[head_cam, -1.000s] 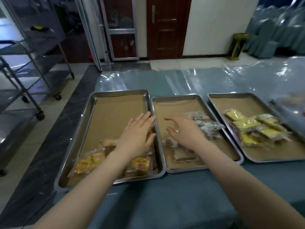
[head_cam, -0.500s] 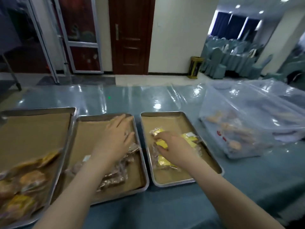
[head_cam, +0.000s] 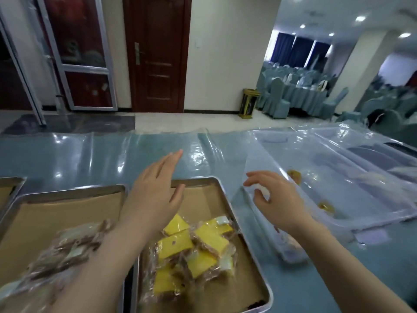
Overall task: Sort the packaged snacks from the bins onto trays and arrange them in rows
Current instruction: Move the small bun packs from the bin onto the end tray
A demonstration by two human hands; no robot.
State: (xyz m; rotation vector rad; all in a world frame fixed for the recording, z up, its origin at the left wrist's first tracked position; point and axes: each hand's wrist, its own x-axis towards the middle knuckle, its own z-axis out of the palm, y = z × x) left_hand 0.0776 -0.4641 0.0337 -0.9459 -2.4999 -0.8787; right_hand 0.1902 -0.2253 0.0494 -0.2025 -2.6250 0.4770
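My left hand (head_cam: 155, 190) hovers open over the far edge of a metal tray (head_cam: 228, 199) lined with brown paper, its fingers straight and holding nothing. Several yellow packaged snacks (head_cam: 198, 245) lie piled in that tray. My right hand (head_cam: 277, 199) is at the near rim of a clear plastic bin (head_cam: 352, 184), fingers loosely spread and empty. A few round orange snacks (head_cam: 294, 176) lie in the bin. A second tray (head_cam: 67, 195) to the left holds several brown packaged snacks (head_cam: 70, 249).
A second clear bin (head_cam: 370, 145) stands behind the first at the right. A corner of a third tray (head_cam: 13, 180) shows at the far left. The table has a blue cloth under shiny plastic sheet (head_cam: 112, 154). Covered chairs stand beyond.
The view has swung right. My right hand left the yellow snacks and moved to the bin's rim; my left hand moved from the brown-snack tray to the yellow-snack tray.
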